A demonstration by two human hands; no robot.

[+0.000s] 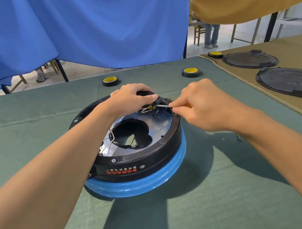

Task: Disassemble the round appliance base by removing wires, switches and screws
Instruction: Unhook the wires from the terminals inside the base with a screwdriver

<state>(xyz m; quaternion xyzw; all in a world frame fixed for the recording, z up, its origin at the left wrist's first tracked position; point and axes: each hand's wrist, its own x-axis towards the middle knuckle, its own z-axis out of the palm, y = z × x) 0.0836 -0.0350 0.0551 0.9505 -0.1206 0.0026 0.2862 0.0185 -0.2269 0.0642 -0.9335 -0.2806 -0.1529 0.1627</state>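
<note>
the round appliance base (133, 157) sits on the green desk (202, 206) under both hands, white wires (111, 139) in its open well. the left hand (133, 97) has its grip clenched on a black switch block (145, 93) at the far rim. the right hand (200, 103) pinches a screwdriver (163, 106), its tip beside that grip. beyond the grips lie three tape rolls (111, 81); to their right, two black lids (249, 59). a blue curtain (90, 24) hangs behind.

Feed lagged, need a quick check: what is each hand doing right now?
Left hand: gripping a black plastic part at the far rim of the round black appliance base.
Right hand: pinching a thin silver-shafted screwdriver.
</note>
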